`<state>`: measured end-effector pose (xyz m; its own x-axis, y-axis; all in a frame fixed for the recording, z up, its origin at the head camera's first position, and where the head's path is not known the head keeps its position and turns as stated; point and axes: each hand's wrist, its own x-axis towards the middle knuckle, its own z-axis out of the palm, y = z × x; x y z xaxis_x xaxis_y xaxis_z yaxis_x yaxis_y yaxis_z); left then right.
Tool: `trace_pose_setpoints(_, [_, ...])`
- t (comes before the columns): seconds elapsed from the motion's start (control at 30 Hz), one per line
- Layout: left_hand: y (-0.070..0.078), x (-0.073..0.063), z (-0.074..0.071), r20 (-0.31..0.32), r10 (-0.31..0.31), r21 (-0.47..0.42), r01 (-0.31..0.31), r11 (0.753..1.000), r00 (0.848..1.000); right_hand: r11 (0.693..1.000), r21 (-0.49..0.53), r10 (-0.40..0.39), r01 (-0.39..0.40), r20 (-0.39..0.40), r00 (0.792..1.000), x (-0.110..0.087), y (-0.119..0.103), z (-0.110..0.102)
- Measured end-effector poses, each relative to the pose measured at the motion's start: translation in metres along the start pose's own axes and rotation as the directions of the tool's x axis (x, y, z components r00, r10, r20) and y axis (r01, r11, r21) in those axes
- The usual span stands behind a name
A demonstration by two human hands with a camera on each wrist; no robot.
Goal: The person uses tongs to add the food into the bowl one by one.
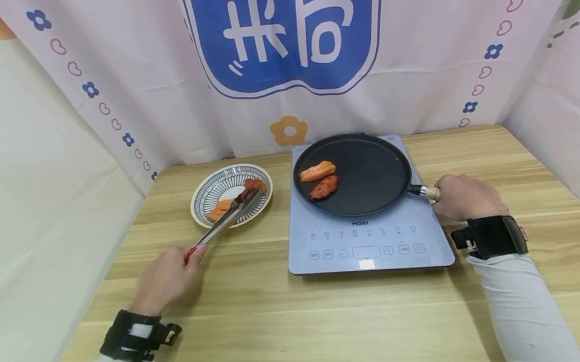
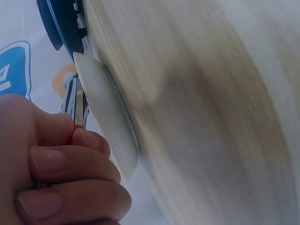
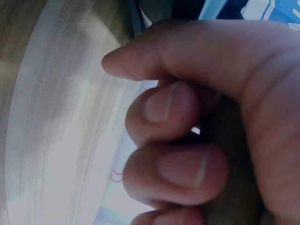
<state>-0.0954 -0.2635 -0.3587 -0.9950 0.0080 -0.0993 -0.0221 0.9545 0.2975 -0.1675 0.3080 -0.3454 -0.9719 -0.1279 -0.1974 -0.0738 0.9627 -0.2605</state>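
Observation:
My left hand [image 1: 167, 276] grips metal tongs [image 1: 222, 222] by the red-edged handle, its fingers curled in the left wrist view. The tongs' tips reach over a patterned plate [image 1: 198, 201], at a dark red piece of meat [image 1: 245, 194]; whether they pinch it I cannot tell. Orange pieces [image 1: 219, 209] and another red piece [image 1: 255, 184] lie on the plate. My right hand [image 1: 468, 196] holds the wooden-ended handle [image 1: 429, 193] of a flat black pan [image 1: 370, 175]. An orange piece [image 1: 318, 171] and a reddish meat piece [image 1: 324, 187] lie at the pan's left side.
Under the pan is a light blue Haier induction cooker [image 1: 326, 265] with touch buttons along its front. Everything stands on a wooden table [image 1: 259, 323]. A printed curtain [image 1: 162, 89] hangs directly behind the table's back edge, with cloth at both sides.

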Motion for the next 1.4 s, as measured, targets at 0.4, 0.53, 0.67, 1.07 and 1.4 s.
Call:
trace_pose_setpoints(0.4, [0.0,0.0,0.001,0.043,-0.04,-0.033,0.041,0.999,0.998,1.0,0.002,0.01,-0.01,0.001,1.0,0.001,-0.002,0.001])
trace_pose_setpoints(0.53, [0.0,0.0,0.002,0.053,-0.045,-0.05,0.048,0.998,0.998,1.0,-0.001,0.011,-0.011,-0.001,1.0,0.001,-0.002,0.001])
trace_pose_setpoints(0.67, [0.0,-0.001,0.003,0.059,-0.034,-0.068,0.038,0.997,0.998,1.0,0.003,0.012,-0.012,-0.002,1.0,0.001,-0.002,0.001])
trace_pose_setpoints(1.07, [0.005,-0.002,0.004,0.051,-0.032,-0.079,0.036,0.996,0.998,1.0,0.002,0.008,-0.008,-0.004,1.0,0.001,0.0,0.001])
trace_pose_setpoints(1.4, [0.011,-0.005,0.001,0.053,-0.035,-0.085,0.04,0.996,0.998,1.0,-0.005,0.002,-0.002,-0.003,1.0,0.001,0.0,0.001])
